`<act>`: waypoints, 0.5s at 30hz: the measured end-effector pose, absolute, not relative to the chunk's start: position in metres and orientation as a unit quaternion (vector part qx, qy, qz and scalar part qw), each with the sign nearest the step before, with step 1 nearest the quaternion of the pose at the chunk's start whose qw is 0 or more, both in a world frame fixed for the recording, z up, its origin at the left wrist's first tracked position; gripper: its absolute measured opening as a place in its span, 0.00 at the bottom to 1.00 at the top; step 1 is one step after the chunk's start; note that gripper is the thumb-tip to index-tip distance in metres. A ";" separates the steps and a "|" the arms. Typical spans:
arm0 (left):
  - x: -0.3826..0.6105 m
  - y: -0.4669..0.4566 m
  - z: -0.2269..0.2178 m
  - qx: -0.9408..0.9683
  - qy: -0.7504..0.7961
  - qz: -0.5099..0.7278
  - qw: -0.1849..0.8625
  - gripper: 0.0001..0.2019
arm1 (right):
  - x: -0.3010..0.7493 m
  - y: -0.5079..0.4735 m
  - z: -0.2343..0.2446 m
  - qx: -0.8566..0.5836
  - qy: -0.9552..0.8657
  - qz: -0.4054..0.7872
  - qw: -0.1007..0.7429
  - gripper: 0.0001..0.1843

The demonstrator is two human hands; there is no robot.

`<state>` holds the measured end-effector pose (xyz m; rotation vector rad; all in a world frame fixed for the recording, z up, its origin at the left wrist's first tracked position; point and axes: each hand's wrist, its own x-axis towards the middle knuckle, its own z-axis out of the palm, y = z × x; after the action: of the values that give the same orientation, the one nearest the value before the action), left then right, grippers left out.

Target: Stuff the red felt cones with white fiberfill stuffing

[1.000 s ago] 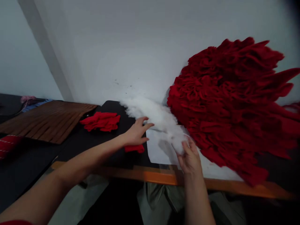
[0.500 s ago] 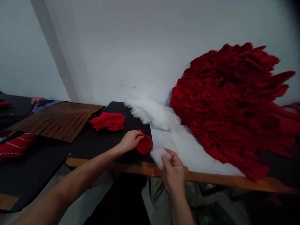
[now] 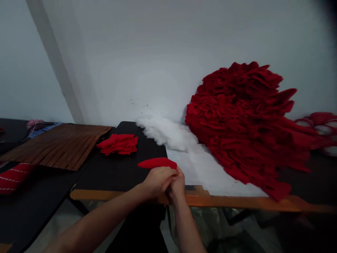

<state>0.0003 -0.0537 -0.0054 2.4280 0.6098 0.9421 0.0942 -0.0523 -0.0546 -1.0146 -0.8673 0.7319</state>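
A small red felt pouch (image 3: 156, 162), pointed at its left end, lies sideways in front of me just above the table edge. My left hand (image 3: 158, 181) is closed around the underside of its right part. Pressed against the pouch's right end is my right hand (image 3: 178, 184), its fingers curled and mostly hidden behind the left hand. What those fingers hold does not show. Behind the hands, a heap of white fiber stuffing (image 3: 170, 133) rests on the table against the wall.
A big pile of red felt pieces (image 3: 237, 123) rises on the right, partly over a white sheet (image 3: 205, 172). At left are a smaller red stack (image 3: 117, 143), a brown slatted mat (image 3: 58, 144) and striped red fabric (image 3: 15, 177). Tape-covered edging (image 3: 231, 202) runs along the table front.
My right hand has moved up and left to meet the left hand at the pouch. The white tuft it held is out of sight. The pouch has turned, its point now leftward.
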 end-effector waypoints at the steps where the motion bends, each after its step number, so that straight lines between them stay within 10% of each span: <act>1: 0.000 -0.055 -0.009 0.874 0.219 0.361 0.240 0.13 | 0.094 -0.053 -0.055 -0.450 -0.373 0.343 0.736 0.10; 7: 0.006 -0.043 -0.028 0.509 0.449 0.647 0.349 0.15 | 0.081 -0.054 -0.051 -0.446 -0.341 0.363 0.744 0.16; 11: 0.009 -0.025 -0.020 0.269 0.393 0.590 0.653 0.17 | 0.068 -0.057 -0.048 -0.532 -0.460 0.230 0.673 0.11; 15: 0.007 -0.022 -0.009 0.231 0.310 0.579 0.718 0.20 | 0.057 -0.068 -0.048 -0.591 -0.513 0.070 0.618 0.12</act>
<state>0.0075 -0.0217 -0.0089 0.5116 0.6866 1.2803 0.0575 -0.0675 -0.0484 -1.3603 -1.1810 0.1616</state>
